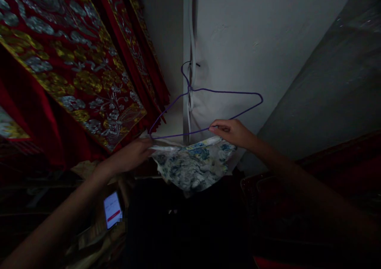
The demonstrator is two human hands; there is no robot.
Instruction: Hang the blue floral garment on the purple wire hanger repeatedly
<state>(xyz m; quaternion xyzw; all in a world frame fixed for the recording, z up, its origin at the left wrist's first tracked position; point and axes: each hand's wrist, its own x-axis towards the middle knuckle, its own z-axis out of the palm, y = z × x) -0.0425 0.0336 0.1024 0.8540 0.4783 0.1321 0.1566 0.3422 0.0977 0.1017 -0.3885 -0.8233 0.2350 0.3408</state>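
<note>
The purple hanger (pixel 189 89) is seen at the centre of the frame, its hook raised beside a white cord (pixel 192 27) that runs down the pale wall (pixel 238 39). The hands are held apart. The hanger's lower bar is pinched between thumb and fingers by the right hand (pixel 229 131), right of centre. The left end of the floral cloth (pixel 193 166), just under that bar, is gripped by the left hand (pixel 139 153). Red embroidered fabric (pixel 89 78) is hung at the upper left, and a lit phone (pixel 112 209) is seen at the lower left.
</note>
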